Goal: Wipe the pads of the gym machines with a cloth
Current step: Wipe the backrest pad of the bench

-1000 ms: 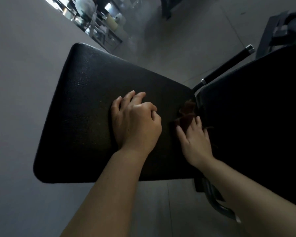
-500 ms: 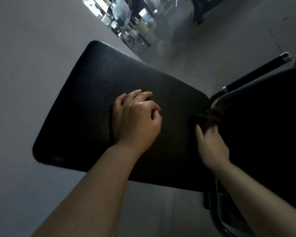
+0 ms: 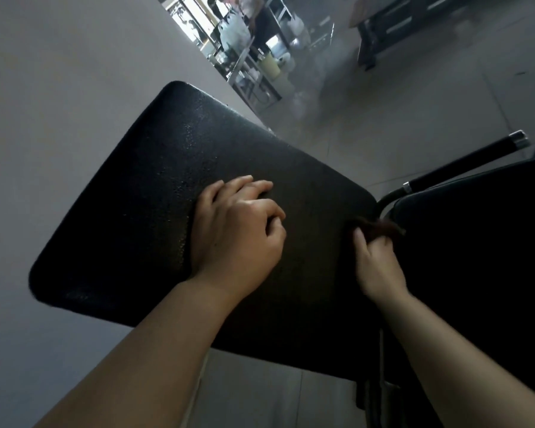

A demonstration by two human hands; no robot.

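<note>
Your right hand (image 3: 376, 261) holds the cloth (image 3: 380, 228), a dark brown bundle pinched under the curled fingers. It lies at the right end of the black seat pad (image 3: 155, 211), exactly in the narrow gap where this pad meets the second pad (image 3: 476, 257), the darker one that fills the right side of the view. Your left hand (image 3: 235, 230) holds nothing; it rests on the middle of the seat pad with the fingers loosely bent, and I judge it only steadies you.

The relation that matters is this: nearly all of the seat pad lies to the left of the cloth and away from you, and its long axis runs from the gap toward the far left corner. So the right hand is the nearer one to the work, and a wipe would probably go leftward along that axis, where the left hand now is in the way. The handle bar (image 3: 464, 163) rises just behind the gap; the cloth could catch on its bent tube there.
</note>
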